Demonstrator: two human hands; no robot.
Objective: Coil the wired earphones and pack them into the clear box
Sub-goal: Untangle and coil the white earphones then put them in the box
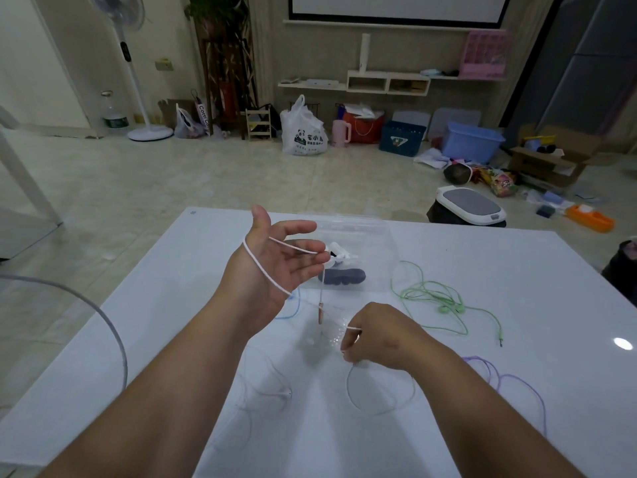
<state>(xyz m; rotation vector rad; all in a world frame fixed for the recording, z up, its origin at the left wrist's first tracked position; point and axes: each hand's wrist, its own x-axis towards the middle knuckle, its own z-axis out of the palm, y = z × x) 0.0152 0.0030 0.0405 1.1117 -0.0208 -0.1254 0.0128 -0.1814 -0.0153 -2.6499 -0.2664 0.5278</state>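
The left hand (280,267) is raised in the centre of the frame, palm up, fingers straight and apart. The white earphone cord (293,245) is looped around it and crosses the palm. Lower right of it, the right hand (379,336) pinches the same cord with curled fingers, low above the bench (482,270). The clear box (379,243) stands just behind the left hand.

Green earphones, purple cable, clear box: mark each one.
green earphones (442,309), head view, on an earbud
purple cable (495,374), head view, on the bunched loops
clear box (355,225), head view, on its far wall
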